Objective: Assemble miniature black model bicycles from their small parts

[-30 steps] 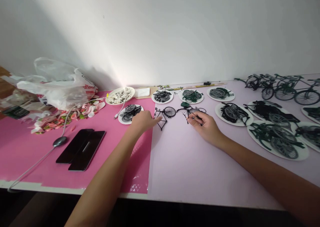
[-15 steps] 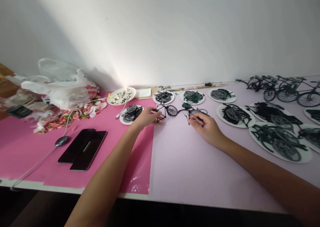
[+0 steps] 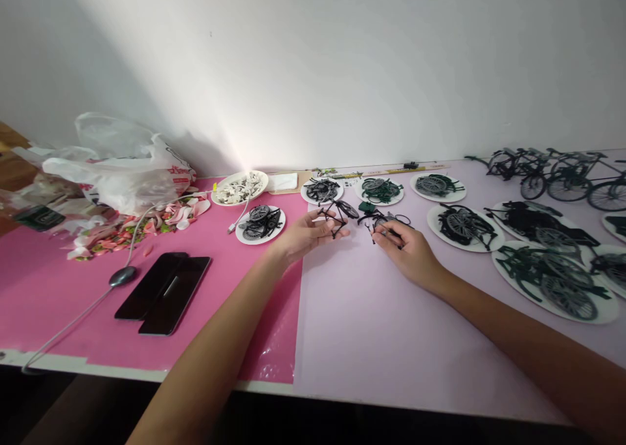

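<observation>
My left hand (image 3: 313,233) holds a small black model bicycle frame (image 3: 336,222) with one wheel at its far end. To its right, my right hand (image 3: 398,243) pinches a small dark part (image 3: 372,231) between thumb and fingers. Black and green bicycle parts (image 3: 368,208) lie just beyond the right fingers; some of them are hidden by that hand. A plate of black parts (image 3: 280,228) sits left of my left hand.
More plates with bicycle parts (image 3: 464,226) stand behind and to the right. Model bicycles (image 3: 570,177) stand at the far right. Two phones (image 3: 173,295), a cable, petals (image 3: 147,226) and a plastic bag (image 3: 127,177) are on the left. A wall rises behind.
My left hand has moved right, and the bicycle frame is now turned and tilted in its fingers. My right hand stays nearly where it was.
</observation>
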A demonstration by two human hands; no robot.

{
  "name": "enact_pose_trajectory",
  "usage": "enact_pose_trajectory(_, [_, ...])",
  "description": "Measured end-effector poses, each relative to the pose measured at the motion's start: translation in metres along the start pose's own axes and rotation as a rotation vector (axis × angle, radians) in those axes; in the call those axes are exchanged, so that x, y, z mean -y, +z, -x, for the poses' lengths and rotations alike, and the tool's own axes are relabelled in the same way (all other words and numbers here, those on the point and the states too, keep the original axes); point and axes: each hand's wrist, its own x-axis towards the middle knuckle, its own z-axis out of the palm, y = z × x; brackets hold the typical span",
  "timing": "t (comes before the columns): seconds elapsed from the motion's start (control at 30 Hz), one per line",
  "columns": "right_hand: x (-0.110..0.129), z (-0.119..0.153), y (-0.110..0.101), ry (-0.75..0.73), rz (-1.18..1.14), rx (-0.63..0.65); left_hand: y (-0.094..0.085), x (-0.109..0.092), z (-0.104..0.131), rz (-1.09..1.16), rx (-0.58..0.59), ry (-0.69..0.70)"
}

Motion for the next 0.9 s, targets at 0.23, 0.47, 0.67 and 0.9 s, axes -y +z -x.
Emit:
enact_pose_trajectory(0.23, [0.0,0.0,0.001,0.052,-0.017,0.012,0.036,0.051,-0.008,-0.179,-0.243,0.259])
enact_pose_trajectory(0.47, [-0.002,0.001,0.004,0.078,-0.02,0.07,0.043,0.062,-0.007,-0.173,-0.241,0.278])
enact_pose_trajectory(0.67, [-0.003,0.0,0.004,0.07,-0.04,0.106,0.046,0.059,-0.006,-0.196,-0.238,0.266])
enact_pose_trajectory(0.9, [-0.006,0.001,0.005,0.058,-0.057,0.124,0.046,0.059,-0.006,-0.207,-0.23,0.261])
